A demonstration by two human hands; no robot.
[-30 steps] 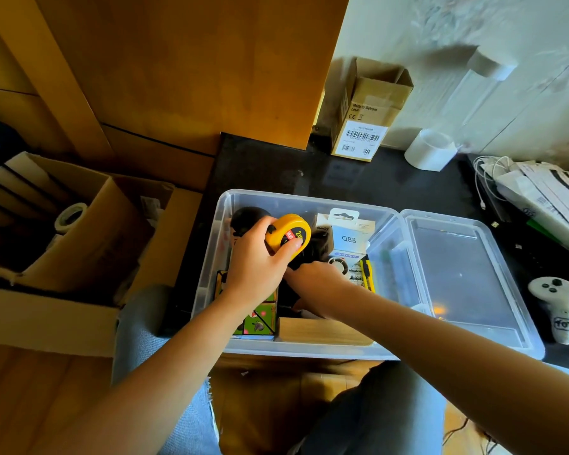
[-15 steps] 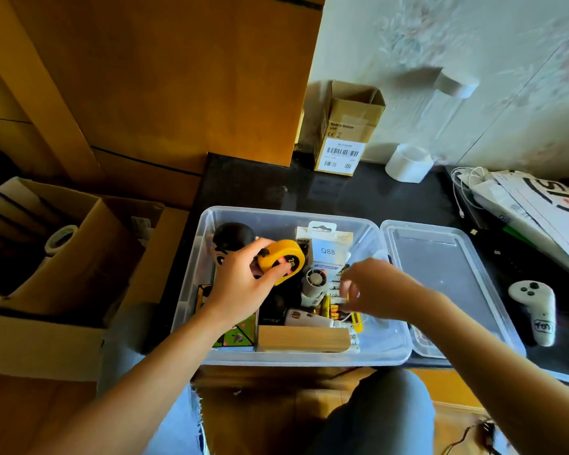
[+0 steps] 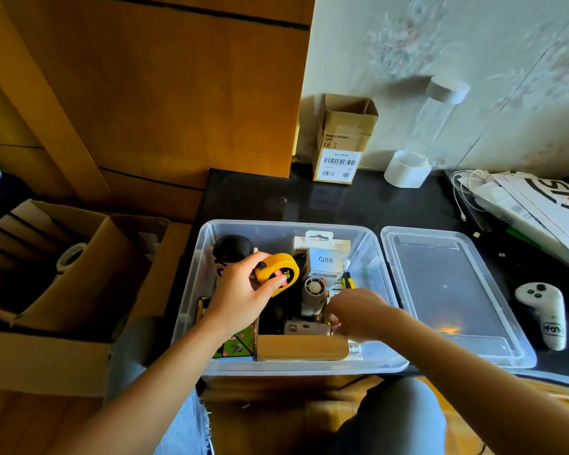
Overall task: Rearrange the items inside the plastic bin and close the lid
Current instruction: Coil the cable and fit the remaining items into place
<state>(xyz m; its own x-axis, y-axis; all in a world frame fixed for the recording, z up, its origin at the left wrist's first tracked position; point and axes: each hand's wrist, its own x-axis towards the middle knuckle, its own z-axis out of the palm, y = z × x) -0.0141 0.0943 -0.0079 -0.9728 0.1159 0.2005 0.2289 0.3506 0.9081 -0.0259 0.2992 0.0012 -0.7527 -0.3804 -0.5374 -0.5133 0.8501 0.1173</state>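
One clear plastic bin [image 3: 207,257] sat on the dark counter [image 3: 309,198], its long axis running left to right, open side up. Its clear, flat lid [image 3: 447,290] lay upturned just beside it on the right, long axis running away from the viewer. Inside stood a white box [image 3: 326,257] marked Q88, a small beige fan [image 3: 313,292], a black rounded object [image 3: 232,247] and, along the near wall, a smooth wooden block [image 3: 301,348]. The left hand [image 3: 240,297] gripped a round yellow tape measure [image 3: 278,274] above the bin. The right hand [image 3: 358,311] reached in palm-down, fingers curled; whether it held anything could not be told. A white controller [image 3: 544,313] lay right of the lid.
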